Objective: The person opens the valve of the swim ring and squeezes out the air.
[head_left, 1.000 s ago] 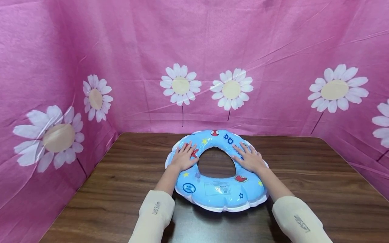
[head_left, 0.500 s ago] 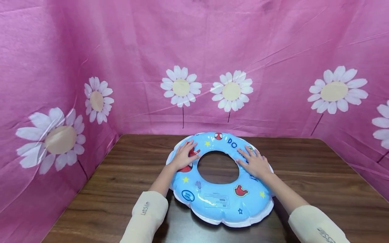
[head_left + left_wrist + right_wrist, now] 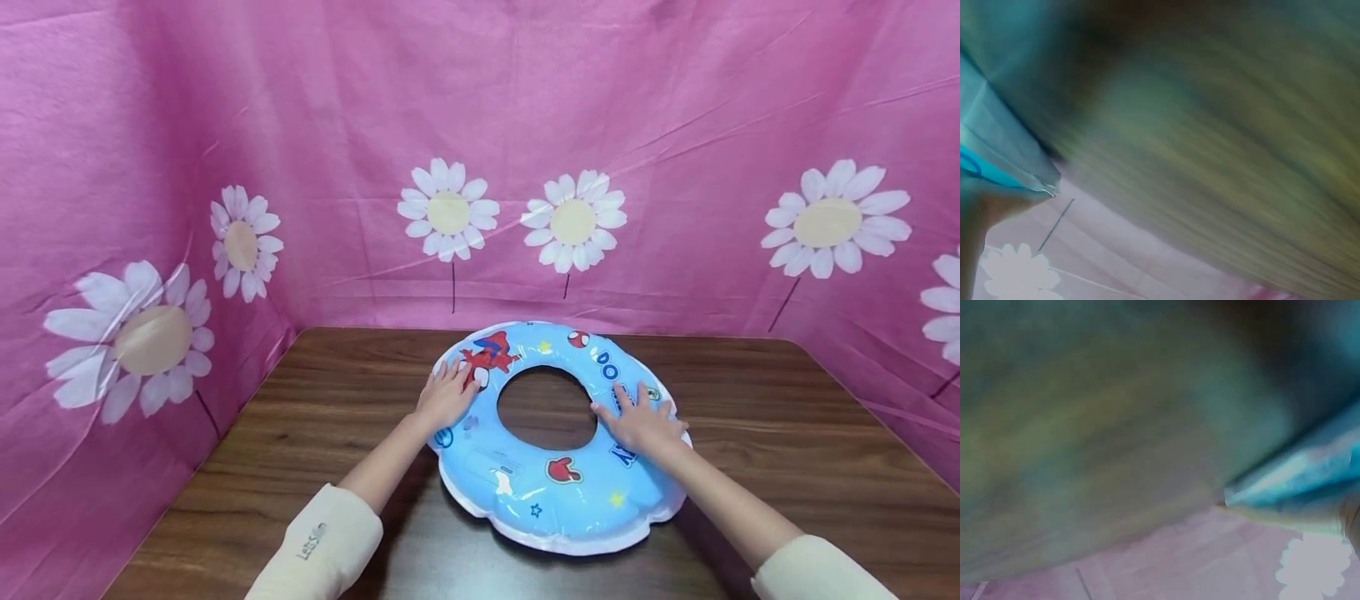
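Observation:
An inflated light-blue swim ring [image 3: 525, 508] with a white underside lies on the table, printed with red cartoon figures, stars and blue lettering. My left hand [image 3: 444, 400] rests on the ring's left side, fingers spread over the print. On the right side, my right hand [image 3: 643, 427] lies with spread fingers on the top surface by the lettering. The left wrist view shows part of the left hand [image 3: 991, 209] against the ring's edge [image 3: 1004, 140]. A blurred strip of the ring [image 3: 1300, 472] shows above the right hand [image 3: 1310, 519] in the right wrist view.
The brown wood-grain table [image 3: 757, 433] ends at a pink curtain [image 3: 330, 125] printed with white daisies, which hangs at the back and both sides. Bare table top shows through the ring's hole.
The ring has turned clockwise as seen from above and shifted a little right; its printed label has moved left. Both hands stay on it, the right one slightly nearer and farther right.

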The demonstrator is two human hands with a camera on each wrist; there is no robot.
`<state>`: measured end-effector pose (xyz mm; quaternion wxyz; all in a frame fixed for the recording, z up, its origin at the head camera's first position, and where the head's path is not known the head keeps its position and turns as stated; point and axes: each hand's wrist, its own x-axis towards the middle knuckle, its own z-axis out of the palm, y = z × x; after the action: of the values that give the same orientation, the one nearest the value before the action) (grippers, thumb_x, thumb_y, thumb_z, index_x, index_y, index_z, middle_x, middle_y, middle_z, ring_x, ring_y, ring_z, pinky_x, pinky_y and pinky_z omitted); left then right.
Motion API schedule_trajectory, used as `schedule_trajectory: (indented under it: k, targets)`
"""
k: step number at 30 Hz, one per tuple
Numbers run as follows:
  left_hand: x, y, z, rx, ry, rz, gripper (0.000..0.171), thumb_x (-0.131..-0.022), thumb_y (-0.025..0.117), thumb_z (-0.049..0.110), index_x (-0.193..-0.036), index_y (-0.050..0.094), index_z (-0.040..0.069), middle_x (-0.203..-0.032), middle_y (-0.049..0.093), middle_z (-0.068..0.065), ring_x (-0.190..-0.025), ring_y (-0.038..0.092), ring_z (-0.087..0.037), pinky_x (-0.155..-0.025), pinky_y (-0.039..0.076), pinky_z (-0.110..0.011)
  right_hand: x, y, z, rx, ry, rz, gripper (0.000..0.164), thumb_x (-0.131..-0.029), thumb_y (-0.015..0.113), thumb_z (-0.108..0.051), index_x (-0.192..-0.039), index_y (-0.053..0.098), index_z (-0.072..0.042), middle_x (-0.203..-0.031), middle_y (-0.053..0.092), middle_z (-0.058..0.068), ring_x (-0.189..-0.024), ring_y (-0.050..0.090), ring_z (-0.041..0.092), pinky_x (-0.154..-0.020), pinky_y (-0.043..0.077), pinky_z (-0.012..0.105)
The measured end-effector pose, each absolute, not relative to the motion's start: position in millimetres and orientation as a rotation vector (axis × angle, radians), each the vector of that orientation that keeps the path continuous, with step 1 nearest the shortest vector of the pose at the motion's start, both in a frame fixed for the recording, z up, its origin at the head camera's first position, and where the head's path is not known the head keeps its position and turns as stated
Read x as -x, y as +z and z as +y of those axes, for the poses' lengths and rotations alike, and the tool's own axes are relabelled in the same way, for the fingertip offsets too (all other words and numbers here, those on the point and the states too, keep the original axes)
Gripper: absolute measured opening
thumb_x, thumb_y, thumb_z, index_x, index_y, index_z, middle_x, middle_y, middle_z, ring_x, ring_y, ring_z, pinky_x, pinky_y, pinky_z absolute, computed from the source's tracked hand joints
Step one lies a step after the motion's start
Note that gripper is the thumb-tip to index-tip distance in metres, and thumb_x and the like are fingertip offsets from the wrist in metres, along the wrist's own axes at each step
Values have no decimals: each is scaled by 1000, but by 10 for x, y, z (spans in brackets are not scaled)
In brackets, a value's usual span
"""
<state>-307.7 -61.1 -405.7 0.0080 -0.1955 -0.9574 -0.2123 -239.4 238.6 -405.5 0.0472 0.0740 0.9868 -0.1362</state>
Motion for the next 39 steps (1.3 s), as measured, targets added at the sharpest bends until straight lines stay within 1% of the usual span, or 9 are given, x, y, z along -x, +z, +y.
schedule_trajectory:
  k: [4,6,8,12,16,22,26,32,39]
  targets:
    - [3062,-4148,-679,724,-588,-2996,51,-99,37,33,-139,38,2,-145,28,-19,-134,16,-37,-107,12,-46,2328,-3843,2328,-199,-321,3011,79,-89,35,-62,-136,38,1,-131,29,38,-112,24,66,-80,25,74]
    - [3093,-4182,-707,805,-565,-2968,51,-99,38,32,-140,38,2,-145,28,-19,-134,17,-37,-107,12,-46,2356,-3779,2339,-130,-259,3113,72,-89,42,-56,-129,48,3,-122,40,38,-108,32,62,-80,28,71]
    - [3143,-4202,-733,881,-589,-2931,51,-98,40,32,-140,37,2,-145,29,-19,-134,17,-37,-107,13,-46,2443,-3773,2386,16,-224,3242,64,-89,50,-50,-124,52,4,-120,44,36,-110,35,58,-83,29,69]
    - [3253,-4206,-785,960,-661,-2906,54,-97,44,34,-142,35,6,-146,29,-14,-135,18,-32,-108,14,-44,2690,-3917,2555,456,-219,3359,59,-87,58,-41,-132,48,-4,-138,33,26,-125,28,48,-95,26,61]
    - [3330,-4188,-824,933,-577,-2855,53,-96,45,35,-141,38,9,-145,31,-12,-134,21,-29,-108,15,-42,2828,-4104,2697,676,-265,3251,62,-90,53,-44,-141,39,-12,-146,24,20,-132,18,43,-100,21,59]
    - [3250,-4059,-753,910,-519,-2648,43,-96,47,29,-132,50,6,-138,42,-13,-129,32,-29,-107,19,-42,2823,-4270,2746,635,-289,3240,61,-92,47,-48,-142,37,-14,-145,27,20,-131,18,44,-100,21,59]
    - [2991,-3939,-619,1162,-503,-2553,43,-96,47,29,-134,49,7,-139,41,-13,-131,29,-28,-107,18,-44,2787,-4316,2735,569,-251,3275,60,-93,46,-47,-142,36,-14,-145,27,20,-131,17,44,-100,20,59]
    - [2645,-3954,-482,1383,-183,-2558,52,-97,37,45,-139,43,16,-146,32,-4,-135,19,-20,-108,12,-40,2698,-4291,2658,368,-232,3301,62,-93,43,-49,-141,37,-10,-143,28,24,-128,20,49,-96,20,64]
    - [2813,-4081,-752,1335,-28,-2573,52,-96,40,42,-138,44,10,-145,32,-8,-135,21,-24,-108,13,-40,2376,-4173,2415,92,-221,3310,61,-91,49,-46,-135,45,-5,-133,37,31,-119,31,54,-88,28,68]
